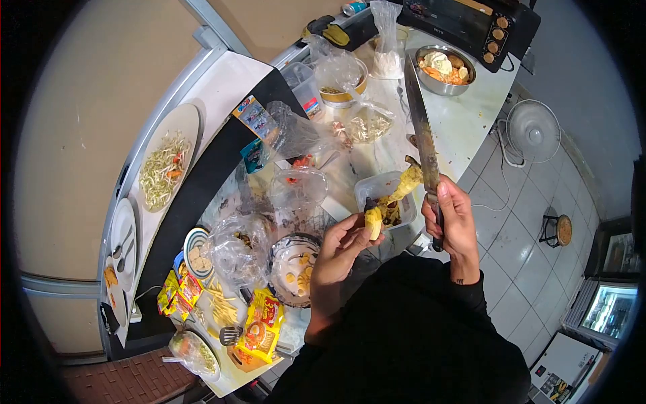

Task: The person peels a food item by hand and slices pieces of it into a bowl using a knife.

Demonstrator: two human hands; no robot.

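Observation:
My left hand (342, 248) is closed round a peeled banana piece (374, 222) with some dark peel at its upper end. In my right hand (452, 214) is a long knife (422, 121), gripped by its dark handle with the blade pointing up and away. A strip of yellow banana peel (406, 180) stretches between the banana and the knife's side, over a clear plastic container (367, 190). Dark and yellow scraps lie in that container, just beyond my hands.
A metal bowl of food (464, 88) and a black oven (464, 27) stand at the back right. Plastic bags, a floral plate (276, 259), yellow noodle packets (262, 323) and a bean sprout plate (192, 135) lie left. A fan (533, 131) is on the floor.

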